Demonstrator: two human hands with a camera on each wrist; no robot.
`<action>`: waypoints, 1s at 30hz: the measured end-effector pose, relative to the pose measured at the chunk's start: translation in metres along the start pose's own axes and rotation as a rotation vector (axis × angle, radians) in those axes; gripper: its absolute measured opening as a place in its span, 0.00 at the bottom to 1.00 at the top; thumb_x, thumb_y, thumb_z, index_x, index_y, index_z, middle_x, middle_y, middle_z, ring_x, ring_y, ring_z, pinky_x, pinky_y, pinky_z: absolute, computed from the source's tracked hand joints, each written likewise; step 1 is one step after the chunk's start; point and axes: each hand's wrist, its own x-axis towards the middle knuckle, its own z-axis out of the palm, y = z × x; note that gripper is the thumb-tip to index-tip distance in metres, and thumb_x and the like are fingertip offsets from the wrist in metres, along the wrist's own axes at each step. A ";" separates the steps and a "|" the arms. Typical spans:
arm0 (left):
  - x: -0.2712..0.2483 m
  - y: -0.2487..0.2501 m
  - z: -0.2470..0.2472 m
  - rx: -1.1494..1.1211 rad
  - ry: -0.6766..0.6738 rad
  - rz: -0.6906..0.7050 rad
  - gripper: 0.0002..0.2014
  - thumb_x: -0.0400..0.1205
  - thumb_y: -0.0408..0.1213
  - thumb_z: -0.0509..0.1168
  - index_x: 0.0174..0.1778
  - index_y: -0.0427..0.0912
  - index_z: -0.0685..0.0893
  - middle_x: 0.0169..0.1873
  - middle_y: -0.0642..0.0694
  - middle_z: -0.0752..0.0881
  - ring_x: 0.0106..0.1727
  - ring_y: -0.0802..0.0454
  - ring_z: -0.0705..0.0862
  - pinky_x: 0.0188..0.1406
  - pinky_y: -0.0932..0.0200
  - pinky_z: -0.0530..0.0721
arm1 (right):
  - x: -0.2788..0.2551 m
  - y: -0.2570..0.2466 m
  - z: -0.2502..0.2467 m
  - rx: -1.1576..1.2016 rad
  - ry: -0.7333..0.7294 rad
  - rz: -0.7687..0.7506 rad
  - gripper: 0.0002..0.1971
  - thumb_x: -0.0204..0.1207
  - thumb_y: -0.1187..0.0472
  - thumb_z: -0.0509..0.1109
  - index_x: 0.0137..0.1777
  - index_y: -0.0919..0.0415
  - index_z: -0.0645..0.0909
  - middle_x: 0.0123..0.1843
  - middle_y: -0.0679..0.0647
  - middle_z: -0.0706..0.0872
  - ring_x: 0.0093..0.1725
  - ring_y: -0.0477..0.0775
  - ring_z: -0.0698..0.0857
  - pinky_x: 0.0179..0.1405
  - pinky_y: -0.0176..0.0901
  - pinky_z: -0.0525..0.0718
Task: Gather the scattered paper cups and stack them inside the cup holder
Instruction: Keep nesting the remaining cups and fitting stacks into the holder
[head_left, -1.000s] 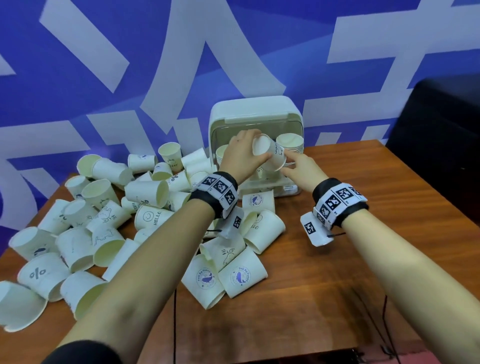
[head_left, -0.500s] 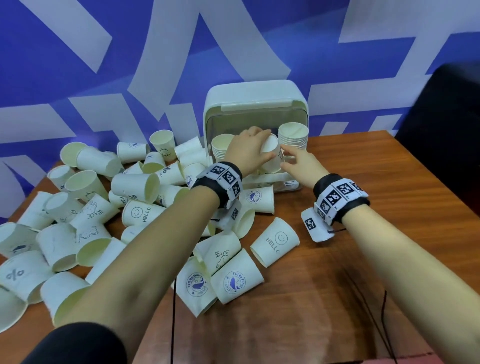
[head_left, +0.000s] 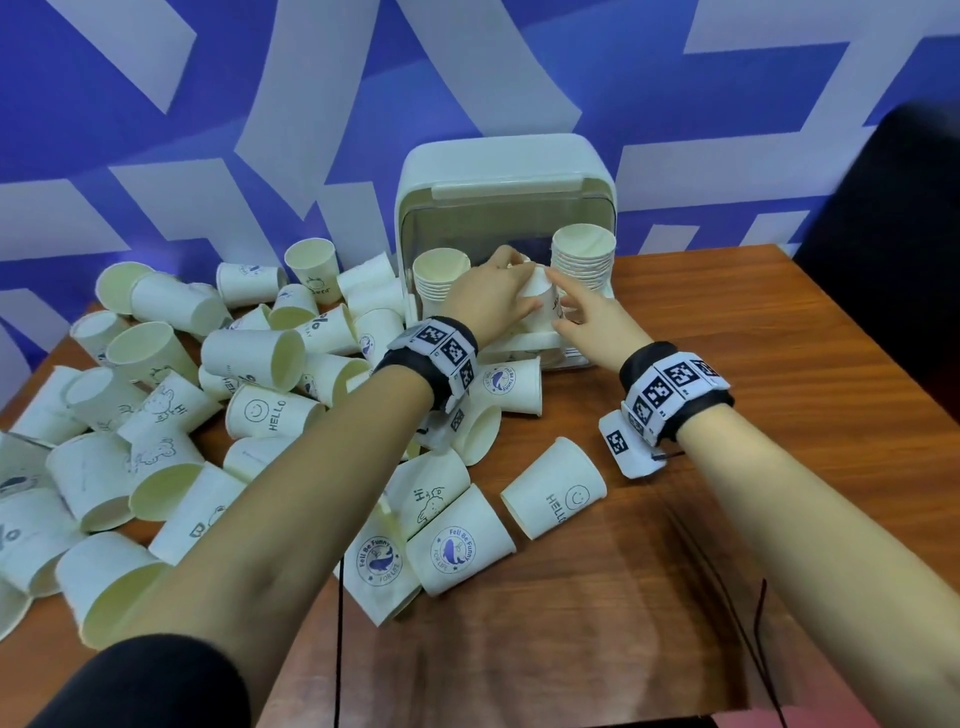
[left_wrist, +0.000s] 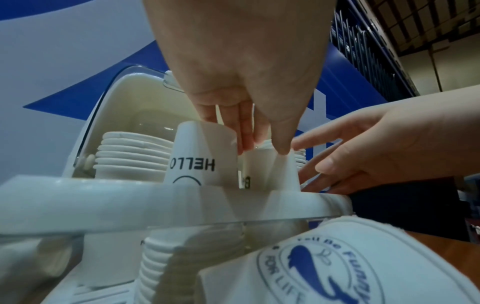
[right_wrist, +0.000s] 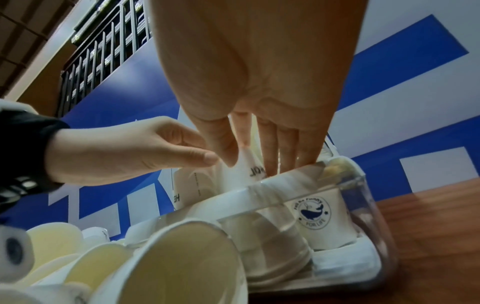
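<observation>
Fingers of left hand (head_left: 488, 306) and right hand (head_left: 589, 325) pinch an inverted cup (head_left: 540, 296) over the cup holder (head_left: 504, 208), between two stacks, loose cups (head_left: 260, 410) scattered left on the tabletop (head_left: 727, 519).

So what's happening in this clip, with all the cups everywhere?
A person is tidying paper cups into a white cup holder at the back of a wooden table. Both hands meet at its opening: the left hand and right hand hold an upside-down cup between two stacks already inside, the left stack and the taller right stack. Many loose cups lie scattered on the table, mostly to the left.
</observation>
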 end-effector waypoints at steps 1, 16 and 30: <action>-0.001 -0.002 0.002 0.018 -0.006 0.019 0.19 0.84 0.47 0.61 0.68 0.42 0.80 0.67 0.43 0.78 0.58 0.43 0.82 0.53 0.50 0.80 | 0.001 0.002 0.000 -0.036 0.000 0.007 0.30 0.81 0.66 0.62 0.82 0.50 0.60 0.76 0.58 0.74 0.74 0.54 0.73 0.65 0.34 0.68; -0.017 0.010 -0.009 0.173 -0.338 0.059 0.24 0.84 0.49 0.59 0.76 0.49 0.73 0.76 0.47 0.73 0.82 0.48 0.59 0.77 0.38 0.62 | -0.009 -0.010 0.002 -0.189 -0.048 0.034 0.29 0.81 0.61 0.63 0.81 0.62 0.61 0.79 0.60 0.69 0.76 0.58 0.70 0.73 0.46 0.67; -0.093 0.054 -0.074 -0.199 -0.082 -0.049 0.17 0.83 0.37 0.60 0.68 0.44 0.82 0.63 0.47 0.85 0.64 0.51 0.82 0.61 0.58 0.77 | -0.090 -0.036 -0.009 -0.011 0.017 0.018 0.21 0.82 0.58 0.65 0.75 0.56 0.74 0.72 0.55 0.78 0.69 0.53 0.76 0.64 0.36 0.69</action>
